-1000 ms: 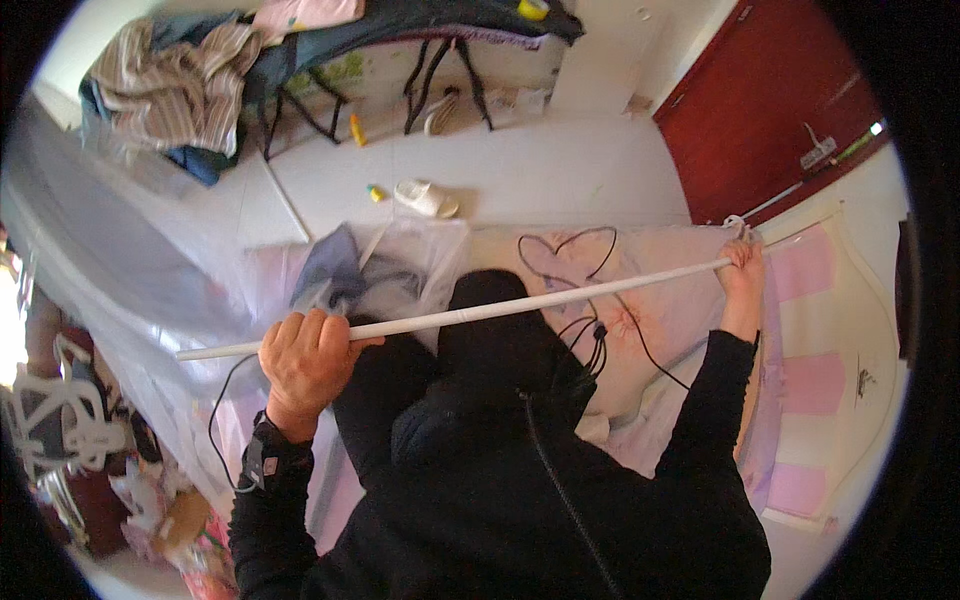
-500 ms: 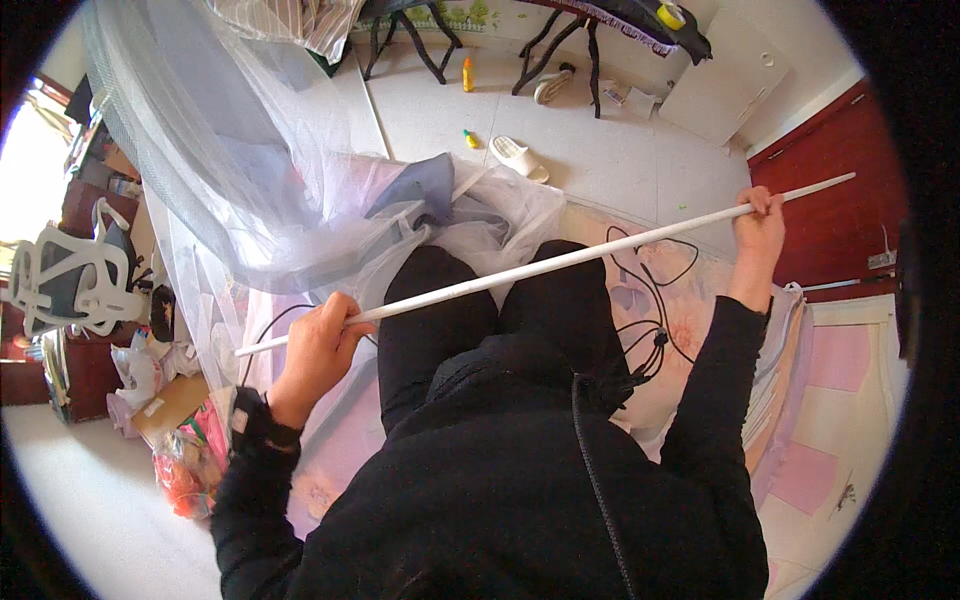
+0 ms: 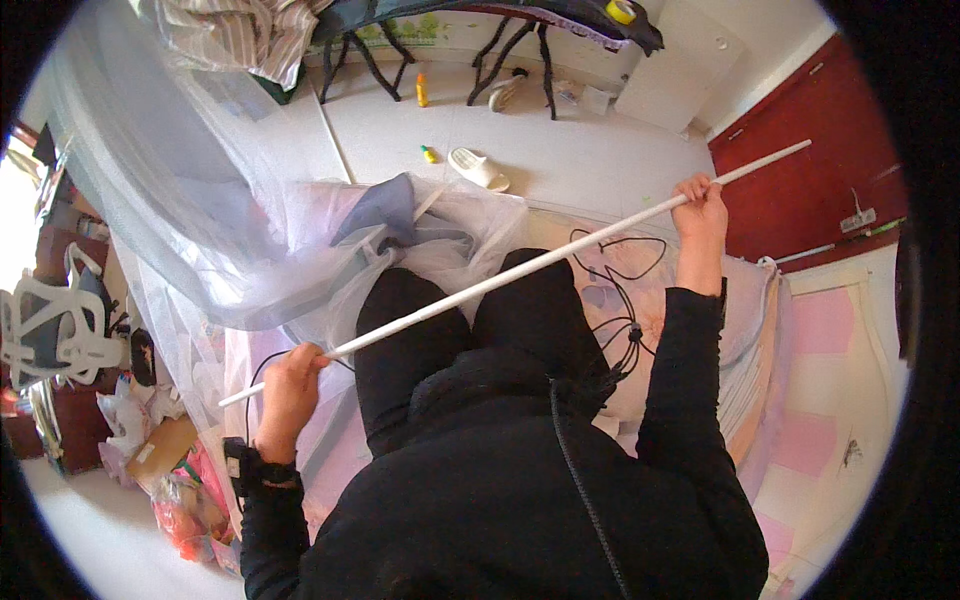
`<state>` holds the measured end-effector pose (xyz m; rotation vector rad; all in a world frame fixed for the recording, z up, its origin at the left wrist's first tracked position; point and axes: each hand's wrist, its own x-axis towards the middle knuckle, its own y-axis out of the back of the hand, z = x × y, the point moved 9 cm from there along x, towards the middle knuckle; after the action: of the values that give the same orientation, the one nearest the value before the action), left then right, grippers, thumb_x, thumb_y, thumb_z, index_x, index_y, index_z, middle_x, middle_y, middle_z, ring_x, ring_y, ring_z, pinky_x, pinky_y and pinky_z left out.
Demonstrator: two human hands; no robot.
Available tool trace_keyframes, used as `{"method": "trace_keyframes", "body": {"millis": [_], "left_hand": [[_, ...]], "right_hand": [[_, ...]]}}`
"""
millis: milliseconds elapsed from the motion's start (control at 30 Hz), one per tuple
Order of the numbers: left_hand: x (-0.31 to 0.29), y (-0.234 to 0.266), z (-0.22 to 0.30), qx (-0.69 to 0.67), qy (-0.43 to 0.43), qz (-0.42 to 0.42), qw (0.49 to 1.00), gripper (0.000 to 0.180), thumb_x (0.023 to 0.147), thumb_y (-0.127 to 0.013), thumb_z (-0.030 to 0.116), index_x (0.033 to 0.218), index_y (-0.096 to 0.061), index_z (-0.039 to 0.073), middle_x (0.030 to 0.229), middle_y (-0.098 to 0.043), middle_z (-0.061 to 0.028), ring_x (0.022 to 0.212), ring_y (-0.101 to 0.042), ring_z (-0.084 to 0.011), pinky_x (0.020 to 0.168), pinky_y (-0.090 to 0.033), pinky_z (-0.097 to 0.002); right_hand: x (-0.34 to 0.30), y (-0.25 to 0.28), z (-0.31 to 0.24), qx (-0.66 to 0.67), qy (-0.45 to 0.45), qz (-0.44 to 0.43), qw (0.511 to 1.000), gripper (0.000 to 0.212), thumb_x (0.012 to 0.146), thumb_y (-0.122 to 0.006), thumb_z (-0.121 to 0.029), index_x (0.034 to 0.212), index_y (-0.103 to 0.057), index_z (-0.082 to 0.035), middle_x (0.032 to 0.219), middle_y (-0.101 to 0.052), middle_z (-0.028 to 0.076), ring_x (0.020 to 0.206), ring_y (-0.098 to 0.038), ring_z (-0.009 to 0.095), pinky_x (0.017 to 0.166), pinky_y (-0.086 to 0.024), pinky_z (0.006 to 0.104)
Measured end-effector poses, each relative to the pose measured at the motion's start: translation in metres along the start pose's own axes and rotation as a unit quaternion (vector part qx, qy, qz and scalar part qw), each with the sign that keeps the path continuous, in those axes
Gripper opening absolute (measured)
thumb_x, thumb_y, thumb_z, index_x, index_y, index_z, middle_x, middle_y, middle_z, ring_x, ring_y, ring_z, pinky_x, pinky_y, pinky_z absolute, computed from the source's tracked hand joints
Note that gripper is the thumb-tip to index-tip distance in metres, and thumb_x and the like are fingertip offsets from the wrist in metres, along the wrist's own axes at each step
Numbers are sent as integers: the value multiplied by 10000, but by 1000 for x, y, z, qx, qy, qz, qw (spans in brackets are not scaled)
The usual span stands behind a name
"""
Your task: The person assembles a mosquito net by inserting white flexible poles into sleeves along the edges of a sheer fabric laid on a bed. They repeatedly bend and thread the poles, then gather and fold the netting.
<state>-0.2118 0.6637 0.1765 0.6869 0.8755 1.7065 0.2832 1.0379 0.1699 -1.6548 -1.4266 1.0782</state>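
Observation:
A long thin white rod [image 3: 520, 268] runs slantwise across my lap, low at the left and high at the right. My left hand [image 3: 288, 385] is closed around it near its lower left end. Near the upper right end my right hand [image 3: 702, 208] grips it with the arm stretched out. I sit on a bed in black clothes. Sheer white netting [image 3: 200, 220] is draped over the left side and bunched in front of my knees.
A pink bedsheet [image 3: 830, 340] with black cables [image 3: 615, 290] lies under me. A white slipper [image 3: 478, 167] and small bottles [image 3: 422, 90] sit on the pale floor. A dark red door [image 3: 810, 190] stands at right. A white chair [image 3: 50, 330] and bags [image 3: 170, 480] are at left.
The rod has tilted steeper: my right hand rose toward the red door while my left hand dropped lower. The view swung, and the netting now fills more of the left.

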Motion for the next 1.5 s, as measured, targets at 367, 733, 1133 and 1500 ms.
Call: {"method": "trace_keyframes", "body": {"millis": [367,733,1133,1500], "left_hand": [[62,41,68,209,-31,136,968,92,837,-542,80,784,-474,49,752,-547,-160,734,-543,-371,631,-411,-461],[78,1,202,192,-235,186,935,200,777,-583,76,976,-603,69,861,-601,-79,836,-556,-263,748,-404,-382],[56,-32,124,24,-125,57,990,140,834,-545,50,969,-579,52,790,-597,-175,759,-590,-377,657,-462,-419],[4,-55,83,75,-94,-51,991,312,832,-644,282,692,-481,56,585,-561,-154,500,-542,-349,451,-409,-426]], "right_hand": [[-65,-42,108,-87,-35,-55,994,118,944,-475,-120,981,-536,-25,1040,-592,137,997,-579,273,966,-464,417],[-175,-81,239,-126,-218,-151,956,114,938,-514,-147,1035,-481,-98,1069,-599,145,1059,-579,257,924,-494,357],[-182,-84,239,-155,-290,-213,920,206,930,-509,-132,1111,-515,-34,1168,-575,180,1073,-582,293,950,-474,408],[-64,-80,72,-65,-35,16,997,395,976,-365,-446,725,-374,-142,577,-244,-43,458,-190,82,401,-194,234]]}}
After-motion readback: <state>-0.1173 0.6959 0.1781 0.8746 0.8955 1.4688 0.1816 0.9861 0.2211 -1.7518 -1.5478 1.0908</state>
